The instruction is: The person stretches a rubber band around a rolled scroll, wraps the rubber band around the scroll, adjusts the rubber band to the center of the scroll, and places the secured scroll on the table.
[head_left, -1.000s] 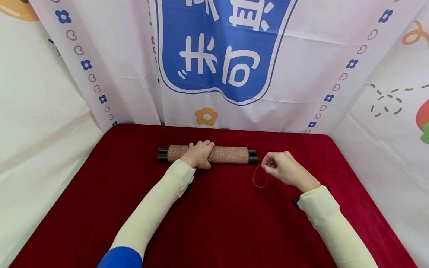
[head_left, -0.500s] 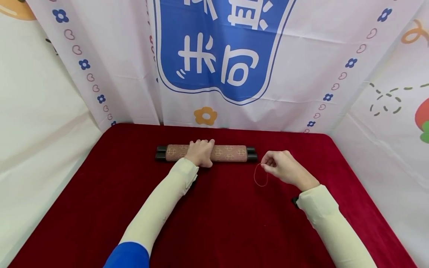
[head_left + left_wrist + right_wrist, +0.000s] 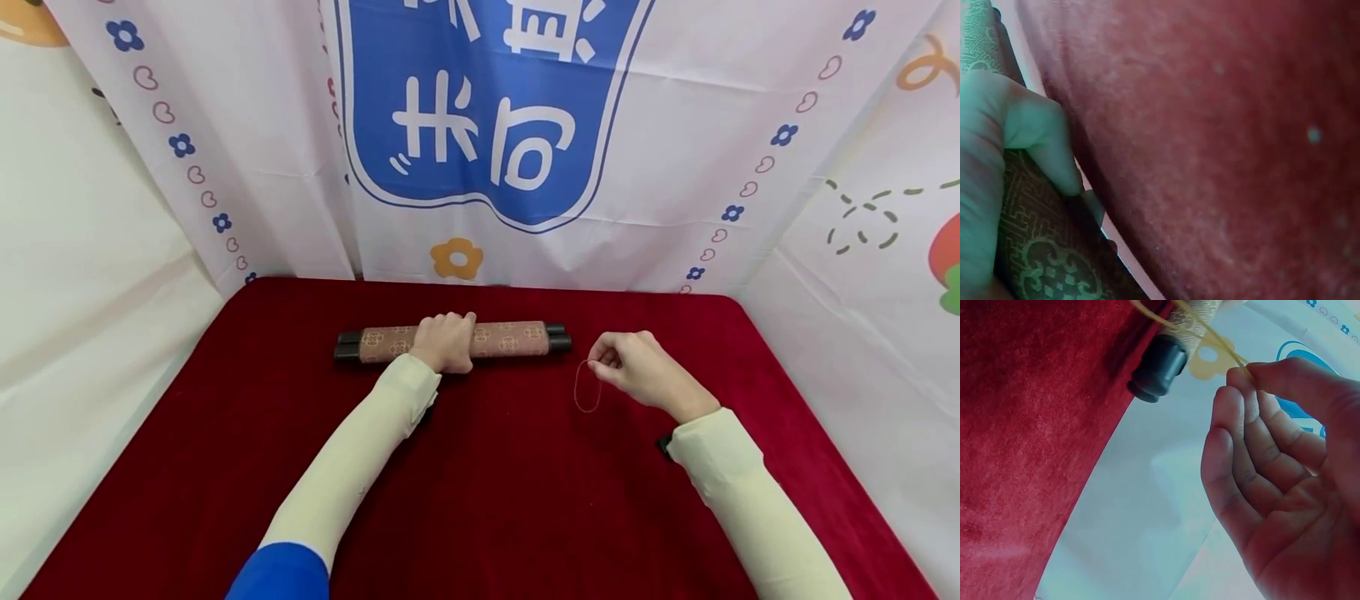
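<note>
A rolled scroll [image 3: 510, 339] in brown cloth with gold medallions lies near the back of the table, rolled from both sides into two parallel rolls with black end knobs [image 3: 560, 342]. My left hand [image 3: 444, 343] grips it around the middle; in the left wrist view, a bent finger and the patterned cloth [image 3: 1054, 269] show close up. Off the scroll's right end, my right hand [image 3: 645, 375] pinches a thin rubber band [image 3: 1219, 342] between thumb and forefinger. The band hangs down as a loose loop, apart from the scroll. The left palm's contact is hidden.
Dark red velvet cloth [image 3: 510, 500] covers the table. White printed curtains [image 3: 675, 167] stand behind it and on both sides. A small dark object [image 3: 664, 446] shows at the right cuff.
The scroll has shifted a little left and tilted, its right end now farther back than its left. The left fingers look more curled around it. The right hand stays almost still with the rubber band.
</note>
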Available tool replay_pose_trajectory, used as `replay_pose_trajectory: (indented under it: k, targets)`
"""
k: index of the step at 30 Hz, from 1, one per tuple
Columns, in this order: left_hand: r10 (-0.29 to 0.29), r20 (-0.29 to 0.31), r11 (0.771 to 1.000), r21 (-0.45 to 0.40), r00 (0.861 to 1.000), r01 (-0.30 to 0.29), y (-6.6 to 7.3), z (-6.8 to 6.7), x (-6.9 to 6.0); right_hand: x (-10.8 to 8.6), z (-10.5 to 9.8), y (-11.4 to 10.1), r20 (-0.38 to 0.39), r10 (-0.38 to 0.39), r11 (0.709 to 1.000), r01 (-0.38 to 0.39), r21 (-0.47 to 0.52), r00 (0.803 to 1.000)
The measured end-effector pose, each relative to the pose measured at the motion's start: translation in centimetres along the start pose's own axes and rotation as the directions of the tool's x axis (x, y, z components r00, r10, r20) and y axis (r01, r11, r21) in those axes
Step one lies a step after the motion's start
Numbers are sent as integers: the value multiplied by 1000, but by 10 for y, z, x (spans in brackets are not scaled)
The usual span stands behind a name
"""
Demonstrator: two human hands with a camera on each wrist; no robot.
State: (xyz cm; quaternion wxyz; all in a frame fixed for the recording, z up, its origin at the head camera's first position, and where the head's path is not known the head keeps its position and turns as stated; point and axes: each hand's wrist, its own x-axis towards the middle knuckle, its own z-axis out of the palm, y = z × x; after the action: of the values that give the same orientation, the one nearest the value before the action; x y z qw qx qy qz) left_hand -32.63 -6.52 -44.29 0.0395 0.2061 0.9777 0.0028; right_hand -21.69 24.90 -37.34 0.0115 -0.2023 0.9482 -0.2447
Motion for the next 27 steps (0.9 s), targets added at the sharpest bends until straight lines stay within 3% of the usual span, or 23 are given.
replay_pose_trajectory:
  k: [27]
  targets:
    - [45,-84,997,61,995,-40,3,-11,-33,9,-7,4,20,86,996,-85,-15,996]
